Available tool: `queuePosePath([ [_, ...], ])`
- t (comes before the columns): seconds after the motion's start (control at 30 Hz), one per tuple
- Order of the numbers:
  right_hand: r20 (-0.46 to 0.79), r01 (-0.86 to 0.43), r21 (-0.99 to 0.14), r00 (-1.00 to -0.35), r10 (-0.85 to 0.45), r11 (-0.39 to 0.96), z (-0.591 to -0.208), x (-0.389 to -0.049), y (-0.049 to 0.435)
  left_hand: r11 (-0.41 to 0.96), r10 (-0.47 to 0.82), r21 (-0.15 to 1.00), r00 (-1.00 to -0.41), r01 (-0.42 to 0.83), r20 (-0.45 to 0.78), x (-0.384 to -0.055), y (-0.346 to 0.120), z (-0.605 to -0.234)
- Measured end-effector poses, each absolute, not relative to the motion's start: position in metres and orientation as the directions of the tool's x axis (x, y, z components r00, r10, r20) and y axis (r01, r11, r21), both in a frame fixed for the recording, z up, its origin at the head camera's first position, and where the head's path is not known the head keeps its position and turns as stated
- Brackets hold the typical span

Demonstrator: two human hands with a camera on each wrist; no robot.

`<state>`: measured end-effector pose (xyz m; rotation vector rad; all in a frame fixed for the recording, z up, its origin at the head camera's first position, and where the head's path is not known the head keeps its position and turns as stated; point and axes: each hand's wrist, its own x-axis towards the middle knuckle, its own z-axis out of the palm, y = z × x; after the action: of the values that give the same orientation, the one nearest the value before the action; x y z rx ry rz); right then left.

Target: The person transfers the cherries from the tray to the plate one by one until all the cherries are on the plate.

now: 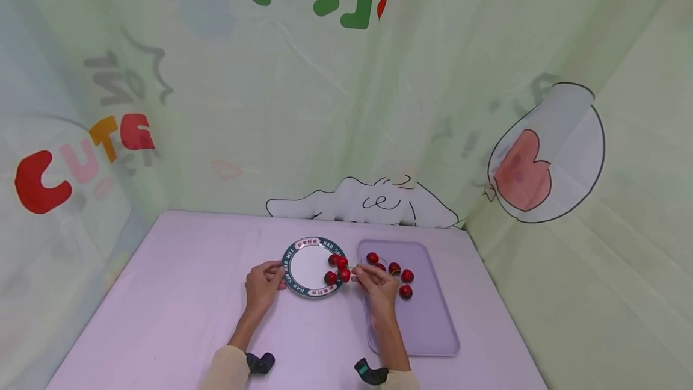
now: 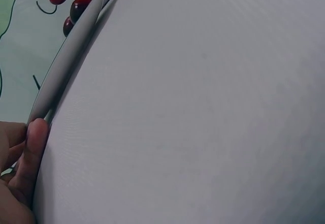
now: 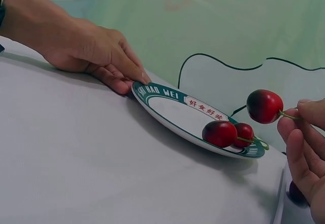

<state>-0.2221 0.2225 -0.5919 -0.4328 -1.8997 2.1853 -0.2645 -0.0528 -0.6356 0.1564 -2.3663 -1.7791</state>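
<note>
Pinching a cherry (image 3: 265, 106) by its green stem between the right hand's (image 1: 381, 290) thumb and fingertips, low and just right of centre in the head view. Clamping the left rim of a plate (image 1: 307, 269) with the left hand (image 1: 262, 286), at lower centre. On the plate's right side, other cherries (image 3: 219, 133); farther right, more on a purple tray (image 1: 428, 330). Beneath, a pale table (image 1: 189, 294); across the upper frame, a printed curtain (image 1: 243, 77).

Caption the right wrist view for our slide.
Right grip pinches a cherry by its stem; left grip holds the plate.
</note>
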Motion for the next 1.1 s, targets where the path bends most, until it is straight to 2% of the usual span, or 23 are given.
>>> queuePosePath([
  [0.23, -0.062, 0.020, -0.991, -0.945, 0.323, -0.133, -0.577, -0.224, 0.211, 0.276, -0.188, 0.961, -0.980, 0.013, 0.067, -0.264, -0.053, -0.633],
  [0.9, -0.036, 0.025, -0.999, -0.966, 0.255, -0.045, -0.575, -0.254, 0.194, 0.265, -0.173, 0.964, -0.983, 0.011, 0.059, -0.266, -0.054, -0.634],
  [1.1, 0.014, -0.003, -0.999, -0.973, 0.229, 0.046, -0.569, -0.259, 0.185, 0.267, -0.165, 0.963, -0.983, 0.040, 0.086, -0.264, -0.056, -0.631],
])
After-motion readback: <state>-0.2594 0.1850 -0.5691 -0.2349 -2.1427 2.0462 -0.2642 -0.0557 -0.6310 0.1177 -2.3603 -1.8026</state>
